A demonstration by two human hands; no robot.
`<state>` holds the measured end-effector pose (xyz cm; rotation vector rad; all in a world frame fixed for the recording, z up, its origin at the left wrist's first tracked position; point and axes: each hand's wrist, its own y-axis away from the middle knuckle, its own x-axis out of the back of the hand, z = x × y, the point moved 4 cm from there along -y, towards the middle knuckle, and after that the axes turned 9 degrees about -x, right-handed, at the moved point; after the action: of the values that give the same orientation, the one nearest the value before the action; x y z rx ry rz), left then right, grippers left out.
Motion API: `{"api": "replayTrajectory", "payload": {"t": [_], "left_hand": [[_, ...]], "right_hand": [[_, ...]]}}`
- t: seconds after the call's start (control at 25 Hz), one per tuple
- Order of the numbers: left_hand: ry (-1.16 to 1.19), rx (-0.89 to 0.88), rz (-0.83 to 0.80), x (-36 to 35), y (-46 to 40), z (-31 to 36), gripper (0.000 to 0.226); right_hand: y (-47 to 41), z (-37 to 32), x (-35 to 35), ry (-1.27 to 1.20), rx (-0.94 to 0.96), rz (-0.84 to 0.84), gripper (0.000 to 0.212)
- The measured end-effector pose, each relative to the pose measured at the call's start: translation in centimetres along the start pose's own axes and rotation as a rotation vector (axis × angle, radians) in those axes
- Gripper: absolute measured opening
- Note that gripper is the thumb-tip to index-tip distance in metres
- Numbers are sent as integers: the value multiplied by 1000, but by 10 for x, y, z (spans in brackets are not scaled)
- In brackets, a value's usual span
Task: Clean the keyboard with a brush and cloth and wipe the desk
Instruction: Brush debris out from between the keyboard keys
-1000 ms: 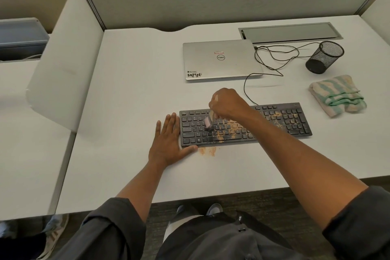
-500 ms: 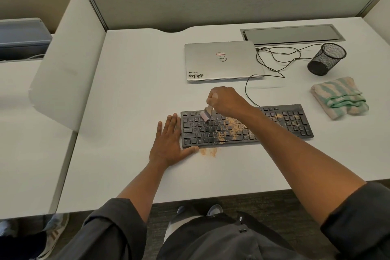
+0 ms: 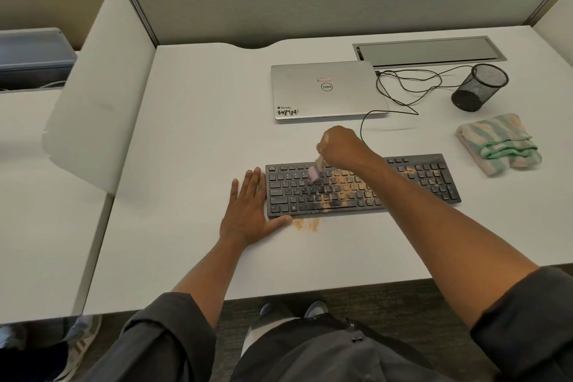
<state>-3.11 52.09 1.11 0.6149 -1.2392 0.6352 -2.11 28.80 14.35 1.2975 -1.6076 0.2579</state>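
While the brushing went on, these were the particulars:

Right hand (image 3: 340,146): fingers curled round the handle of the brush (image 3: 317,168), whose blurred head sat just below the knuckles, on or just over the upper key rows.

Left hand (image 3: 248,211): flat on the desk (image 3: 192,139), fingers straight and close together, their outer edge touching the keyboard's left end, thumb along its near corner.

Keyboard (image 3: 362,186): between the two hands — flat, stiff and probably light, so likely to slide unless braced at an end, as it was.

Brush: judged small, light, soft-bristled; best gripped low on the handle.

Crumbs (image 3: 344,187): orange, loose, thickest under the right wrist; a small patch (image 3: 306,224) lay on the desk just beyond the left thumb tip.

Cloth (image 3: 499,144): folded, soft and limp — well right of the right-hand fingers, untouched.

Laptop (image 3: 328,90): closed, beyond the knuckles.
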Motion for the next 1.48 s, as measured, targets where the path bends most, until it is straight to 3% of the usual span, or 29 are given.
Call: {"api": "replayTrajectory", "payload": {"t": [0.12,0.28,0.52,0.68,0.92,1.08,1.32,1.48], "left_hand": [[-1,-2,-1,0,1,0,126],[-1,-4,6,-1,0,-1,125],[-1,-1,5,-2,0,-1,124],[-12,-1,1,-2,0,-1,123],[-2,-3,11,-2,0,0,124],[10,-9,21,-2,1,-1,124],[3,-6,10,-1,0,-1,123],[11,-7,18,-1,1,-1,122]], "right_hand": [[-1,3,13,32,-45,84,22],[3,1,11,-117,-6,46,24],[-2,7,14,80,-29,9,26],[5,3,21,12,19,86,25],[19,10,-6,121,3,35,27],[22,5,5,61,36,146,22],[21,12,-3,118,-7,12,23],[24,9,7,68,25,127,25]]}}
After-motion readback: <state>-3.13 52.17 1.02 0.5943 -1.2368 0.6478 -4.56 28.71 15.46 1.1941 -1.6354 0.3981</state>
